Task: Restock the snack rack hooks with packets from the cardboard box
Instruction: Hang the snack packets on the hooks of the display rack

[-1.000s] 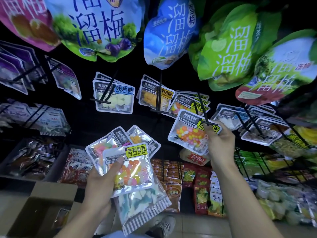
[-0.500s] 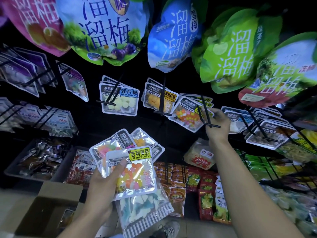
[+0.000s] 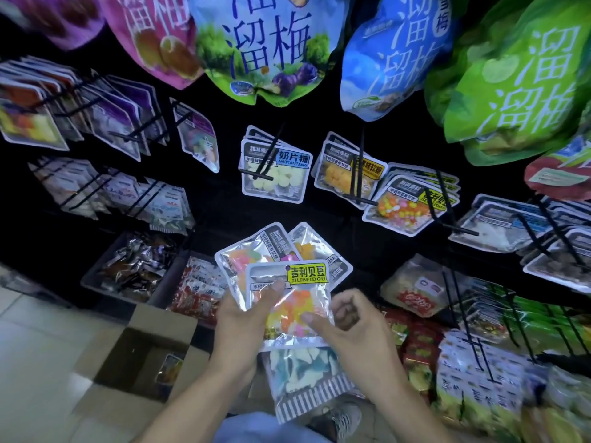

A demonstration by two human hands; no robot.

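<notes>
My left hand [image 3: 246, 318] grips a fanned stack of silver candy packets [image 3: 256, 254], thumb across the front one. The front packet [image 3: 297, 295] has a yellow label and holds orange and yellow sweets. My right hand [image 3: 348, 324] pinches that front packet at its right side, thumb on its face. A blue-and-white gummy packet [image 3: 303, 378] hangs below the stack. The same yellow-label packets [image 3: 406, 206] hang on a black rack hook up and to the right. The open cardboard box [image 3: 144, 356] stands on the floor at lower left, with one packet visible inside.
Large plum bags [image 3: 265, 43] hang overhead. Rows of black hooks with milk-candy packets [image 3: 275, 174] and mango packets [image 3: 348, 171] fill the dark rack. Bins of foil snacks [image 3: 137, 266] and red packets [image 3: 198, 289] sit low. My shoe [image 3: 342, 420] is on the tiled floor.
My right hand left the hook with the yellow-label packets and came down to the stack, where it now pinches the front packet. The view has moved in closer and shifted right.
</notes>
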